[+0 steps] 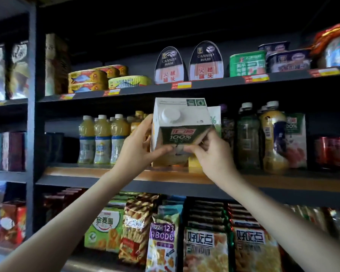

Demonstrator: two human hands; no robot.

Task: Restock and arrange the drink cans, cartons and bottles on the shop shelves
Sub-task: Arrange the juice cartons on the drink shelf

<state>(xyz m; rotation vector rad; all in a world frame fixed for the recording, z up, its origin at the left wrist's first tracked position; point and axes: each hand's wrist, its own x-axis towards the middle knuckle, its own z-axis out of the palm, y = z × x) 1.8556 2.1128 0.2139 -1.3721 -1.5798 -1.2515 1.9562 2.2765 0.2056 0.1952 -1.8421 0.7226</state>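
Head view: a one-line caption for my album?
Left hand and right hand grip a juice carton at the middle shelf, beside juice bottles.

Dark grey shelves [67, 182] stand against a black back wall [165, 26] (the light is dim), with a grey upright post [30, 114] at left and a wooden board [77, 170] on the middle tier.

The white-and-green paperboard juice carton [177, 132] is showing a matt finish; the yellow plastic drink bottles [102, 138] are gleaming glossily.
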